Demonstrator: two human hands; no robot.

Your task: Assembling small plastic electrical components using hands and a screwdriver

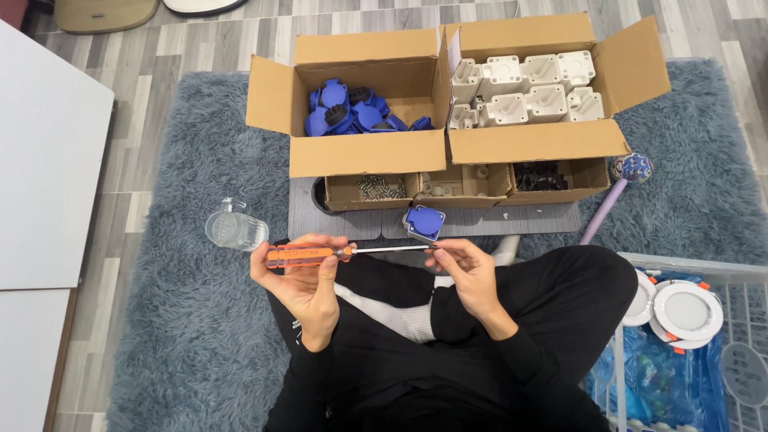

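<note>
Head view. Person sits cross-legged on a grey-blue rug (200,320), looking down at both hands over the lap.

Left hand (300,276): fingers curled shut round the orange handle of a screwdriver (336,253). Right hand (468,272): fingertips pinched on the shaft near its tip; rest of the hand half open, nothing else held.

Screwdriver long axis runs left to right, roughly level, handle to the left, tip to the right. It spans the gap between the hands.

A blue socket (424,222) sits just beyond the tip, at the near edge of a grey mat (320,220). It lies ahead of the hands and nearer the right one; whether the tip touches it, I cannot tell.

On the mat's far side: a box of blue parts (356,112) on the left and a box of white housings (524,92) on the right, flaps open. In front of them are three small trays (464,184), the left one with screws.

A clear plastic container (234,229) stands on the rug just left of the mat's near left corner. A basket (696,320) with round white lamps is at the right. The rug lies on grey plank flooring; a white board lies along the left edge.
</note>
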